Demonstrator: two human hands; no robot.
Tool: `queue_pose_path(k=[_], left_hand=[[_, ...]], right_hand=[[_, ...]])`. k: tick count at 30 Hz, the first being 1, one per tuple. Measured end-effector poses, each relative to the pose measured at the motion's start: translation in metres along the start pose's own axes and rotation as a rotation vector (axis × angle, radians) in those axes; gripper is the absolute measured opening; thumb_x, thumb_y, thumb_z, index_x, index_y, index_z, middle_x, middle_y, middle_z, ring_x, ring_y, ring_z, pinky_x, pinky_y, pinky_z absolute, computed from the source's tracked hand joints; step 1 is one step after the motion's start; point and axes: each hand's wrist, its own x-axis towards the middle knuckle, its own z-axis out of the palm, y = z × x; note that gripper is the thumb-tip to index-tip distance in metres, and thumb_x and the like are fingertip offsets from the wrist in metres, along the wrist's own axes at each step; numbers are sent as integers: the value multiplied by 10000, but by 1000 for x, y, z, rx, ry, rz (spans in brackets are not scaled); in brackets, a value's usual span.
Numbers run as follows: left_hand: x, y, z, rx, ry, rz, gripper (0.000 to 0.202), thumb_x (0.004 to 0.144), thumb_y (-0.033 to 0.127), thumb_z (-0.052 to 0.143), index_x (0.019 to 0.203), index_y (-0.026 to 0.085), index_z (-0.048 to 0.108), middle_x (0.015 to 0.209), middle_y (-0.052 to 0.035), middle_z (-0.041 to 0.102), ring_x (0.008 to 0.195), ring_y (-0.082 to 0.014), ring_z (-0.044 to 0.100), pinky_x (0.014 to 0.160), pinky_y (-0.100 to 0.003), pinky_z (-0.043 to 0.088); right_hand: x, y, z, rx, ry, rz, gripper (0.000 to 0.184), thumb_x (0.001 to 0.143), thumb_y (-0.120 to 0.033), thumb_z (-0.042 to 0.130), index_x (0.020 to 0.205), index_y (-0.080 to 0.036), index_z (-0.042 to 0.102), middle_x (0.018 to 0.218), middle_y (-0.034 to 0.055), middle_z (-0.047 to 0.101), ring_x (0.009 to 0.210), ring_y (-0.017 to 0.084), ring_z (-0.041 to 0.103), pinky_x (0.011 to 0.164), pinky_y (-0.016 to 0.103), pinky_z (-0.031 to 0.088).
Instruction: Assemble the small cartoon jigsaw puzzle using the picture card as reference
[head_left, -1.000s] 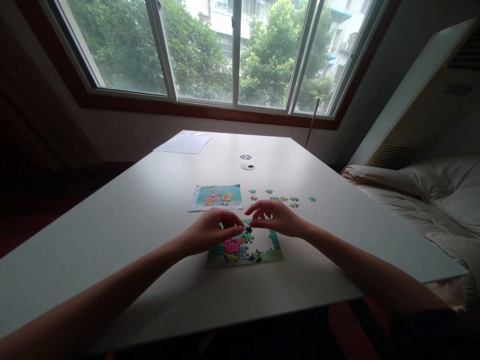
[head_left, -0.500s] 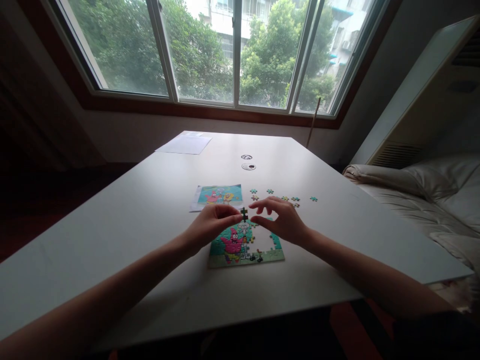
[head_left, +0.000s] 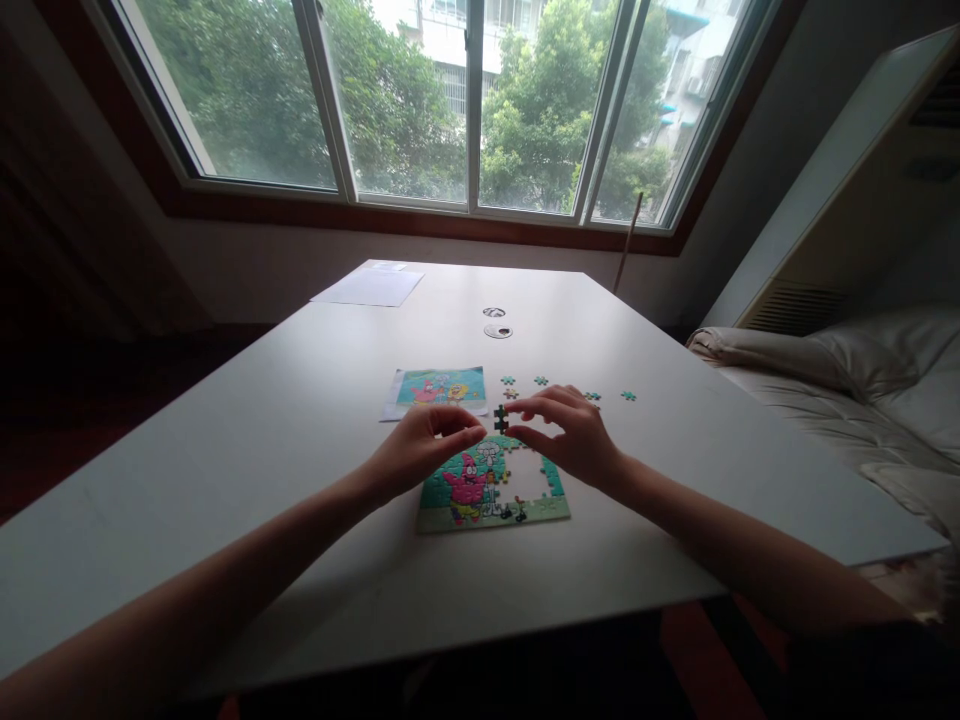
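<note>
My right hand [head_left: 574, 432] pinches a dark green jigsaw piece [head_left: 500, 419] between thumb and fingertips, above the puzzle's upper edge. Just left of the piece is my left hand [head_left: 437, 440], its thumb and fingertips pressed together with nothing visible in them. Below both hands lies a partly filled jigsaw puzzle [head_left: 465, 488] with a pink starfish figure on a teal ground. A gap in its right half shows white. Behind my left hand rests a picture sheet [head_left: 441, 386] with the same cartoon figures.
Several loose pieces [head_left: 541, 381] lie beyond my right hand, some partly covered by it. Two round discs [head_left: 497, 331] and a white paper sheet [head_left: 371, 288] are farther back on the white table [head_left: 247, 440]. A cushioned seat [head_left: 810, 390] stands at the right.
The jigsaw piece has passed from my left hand to my right and shifted slightly right. My left fingertips have come off it; my right fingers have closed on it.
</note>
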Motion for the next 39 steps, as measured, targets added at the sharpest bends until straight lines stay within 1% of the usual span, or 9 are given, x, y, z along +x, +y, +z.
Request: queue_pose_path(k=[3,6,11,13,19,22,29,36,39], left_hand=[[0,-6,-8,233,5,108,224,793,342,578,766,135,659,596,5,567,547,-91,464,520,-215,379],[0,-11,-13,426,2,194,184,797,294,567,733,144,652,544,27,523,502,-78,430,496,-203,350],[0,-15,-15,577,-33,268,156,808,258,555,735,160,651,560,30,516,507,-77,438,514,-200,348],[0,-15,-15,620,-45,279,158,810,274,560,740,168,653,583,25,522,527,-84,450,527,-204,353],[-5,-10,-13,700,-128,246,170,812,347,576,823,200,662,726,-6,582,645,-125,513,589,-233,385],[-7,-8,-12,727,-159,224,159,811,345,579,833,210,661,784,-14,605,681,-138,530,604,-242,394],[-6,-9,-12,792,-160,207,205,777,407,615,870,230,660,881,-22,611,730,-163,563,587,-250,400],[-8,-10,-11,803,-167,223,226,769,436,613,860,238,670,877,-30,606,718,-163,567,580,-247,400],[-8,-9,-11,798,-179,218,209,771,421,615,855,238,671,879,-30,606,724,-165,567,588,-249,405]], right_hand=[[-1,4,-6,-30,40,21,203,792,-347,641,935,-204,665,774,13,685,658,125,573,649,279,427],[-3,8,-12,-60,57,25,198,796,-354,636,935,-216,666,761,11,685,657,133,571,645,286,420],[-5,8,-15,-52,30,55,201,791,-367,637,918,-214,666,781,20,686,663,135,570,662,294,413],[-6,5,-16,-10,-25,82,208,773,-365,657,898,-198,668,758,20,676,657,130,568,668,291,411],[-11,-3,-11,177,-404,142,213,738,-379,682,842,-193,675,734,7,651,656,111,570,668,256,412],[-14,-5,-7,222,-496,133,201,737,-375,682,817,-190,680,710,6,636,646,108,566,660,243,412],[-16,-8,-4,228,-549,140,200,736,-376,681,800,-187,669,704,2,632,657,110,564,666,239,406],[-16,-7,-5,186,-567,142,210,711,-372,701,809,-188,676,707,5,628,653,111,559,658,239,409],[-15,-7,-5,190,-550,134,188,734,-355,685,811,-183,678,716,11,624,655,110,558,652,238,413]])
